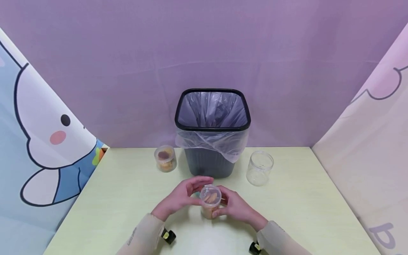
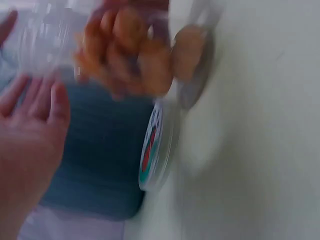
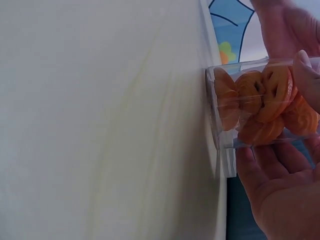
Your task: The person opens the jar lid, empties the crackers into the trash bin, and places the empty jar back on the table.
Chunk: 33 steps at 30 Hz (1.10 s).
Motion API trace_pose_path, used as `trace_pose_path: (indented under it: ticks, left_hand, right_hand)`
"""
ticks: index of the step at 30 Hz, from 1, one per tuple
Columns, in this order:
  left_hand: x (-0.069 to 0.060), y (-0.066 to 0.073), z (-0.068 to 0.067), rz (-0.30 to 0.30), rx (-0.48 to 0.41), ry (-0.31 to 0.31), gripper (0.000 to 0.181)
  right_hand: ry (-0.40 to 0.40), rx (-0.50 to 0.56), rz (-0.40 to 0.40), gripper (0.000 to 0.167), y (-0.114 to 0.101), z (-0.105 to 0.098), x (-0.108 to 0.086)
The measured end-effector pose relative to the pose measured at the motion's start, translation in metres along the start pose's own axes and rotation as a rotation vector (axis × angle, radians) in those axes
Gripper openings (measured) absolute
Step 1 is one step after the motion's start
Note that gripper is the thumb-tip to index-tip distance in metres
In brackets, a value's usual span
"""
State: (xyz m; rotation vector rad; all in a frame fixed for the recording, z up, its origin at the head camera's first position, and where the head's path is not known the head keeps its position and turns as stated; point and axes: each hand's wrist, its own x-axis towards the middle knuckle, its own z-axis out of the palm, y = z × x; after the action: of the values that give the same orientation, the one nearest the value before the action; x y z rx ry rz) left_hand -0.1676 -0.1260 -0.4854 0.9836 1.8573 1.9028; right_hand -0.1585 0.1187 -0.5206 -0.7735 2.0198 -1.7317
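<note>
A clear jar of small orange-brown cookies (image 1: 210,202) stands upright between the two hands at the front middle of the table. My right hand (image 1: 237,208) grips its right side, thumb in front and fingers on the far side; the right wrist view shows the cookies (image 3: 272,92) through the wall. On the other side, my left hand (image 1: 183,196) curves loosely beside the jar's upper part, fingers extended; in the left wrist view its fingers (image 2: 59,102) are near the rim, contact unclear. A round lid with a green and red label (image 2: 156,150) lies behind the jar, mostly hidden in the head view.
Behind the hands stands a dark bin (image 1: 208,161) lined with a clear bag, its black rim facing up. Another jar of cookies (image 1: 165,159) stands left of it. To its right is an empty clear jar (image 1: 259,168). Printed cloth walls (image 1: 210,53) border the pale table (image 1: 127,198).
</note>
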Motion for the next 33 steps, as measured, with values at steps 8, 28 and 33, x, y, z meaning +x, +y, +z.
trace_pose_path:
  ticks: [8,28,33]
  left_hand:
    - [0.019,-0.011,-0.025,-0.026,-0.131,-0.315,0.071]
    - [0.002,0.002,0.004,0.023,0.202,0.045,0.056]
    - [-0.003,0.003,0.017,0.018,0.269,0.192,0.052]
  right_hand:
    - [0.006,-0.014,0.009,0.076,-0.001,0.001,-0.002]
    - [0.001,-0.005,0.001,0.075,-0.001,0.001,-0.002]
    - [-0.005,-0.004,-0.005,0.074,-0.002,0.0,-0.002]
